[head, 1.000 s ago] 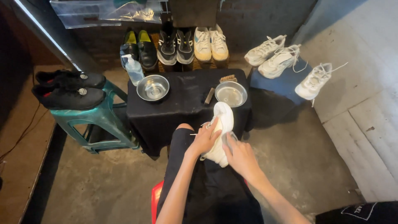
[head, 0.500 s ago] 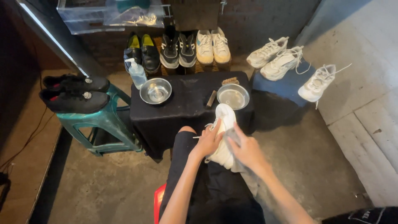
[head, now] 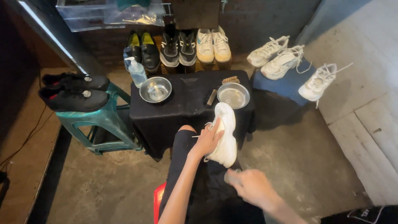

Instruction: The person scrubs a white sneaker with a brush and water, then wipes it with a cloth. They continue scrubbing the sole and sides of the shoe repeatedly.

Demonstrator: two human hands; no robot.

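Note:
My left hand (head: 206, 140) grips a white sneaker (head: 226, 135) by its lace side and holds it toe-up over my lap, against the front edge of a black-draped table (head: 186, 114). My right hand (head: 253, 187) is blurred, low and to the right of the shoe and apart from it. Its fingers are closed around a small grey cloth (head: 230, 176). I sit in black shorts on a red seat (head: 158, 201).
The table holds two metal bowls (head: 155, 89) (head: 233, 95), a brush (head: 229, 79) and a pump bottle (head: 136, 70). Black shoes (head: 74, 98) sit on a teal stool (head: 101, 121) at left. White sneakers (head: 282, 62) rest on a blue-covered stand at right. Several pairs line the back wall (head: 178, 47).
My right hand with the cloth has come off the sneaker and dropped down toward me and to the right. My left hand keeps holding the shoe in place.

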